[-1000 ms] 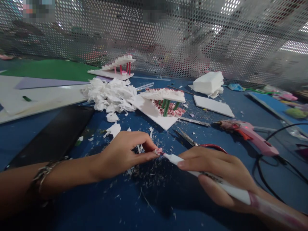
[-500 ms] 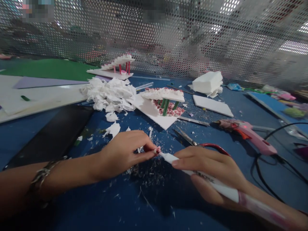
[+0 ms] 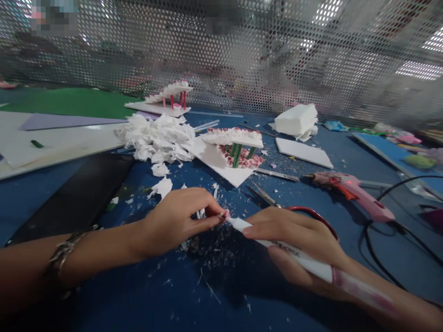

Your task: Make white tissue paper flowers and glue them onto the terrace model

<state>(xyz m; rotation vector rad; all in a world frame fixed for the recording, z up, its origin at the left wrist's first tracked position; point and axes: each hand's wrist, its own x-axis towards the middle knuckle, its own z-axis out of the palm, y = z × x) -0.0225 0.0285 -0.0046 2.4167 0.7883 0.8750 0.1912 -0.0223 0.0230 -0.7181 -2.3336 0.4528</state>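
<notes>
The left hand (image 3: pixel 180 220) pinches a small pink-and-white piece (image 3: pixel 226 214) between thumb and finger, over the near middle of the blue desk (image 3: pixel 155 295). From the right, the right hand (image 3: pixel 301 235) grips a white marker (image 3: pixel 313 266), its tip right at the piece. Farther off, a white model (image 3: pixel 238 137) with green posts stands between torn white scraps (image 3: pixel 161 138) on the left and a pink glue gun (image 3: pixel 368 197) on the right.

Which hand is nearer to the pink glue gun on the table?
The right hand. It holds a white marker, below and to the left of the pink glue gun in the picture. The left hand, pinching a small red-and-white piece, is much farther left.
</notes>
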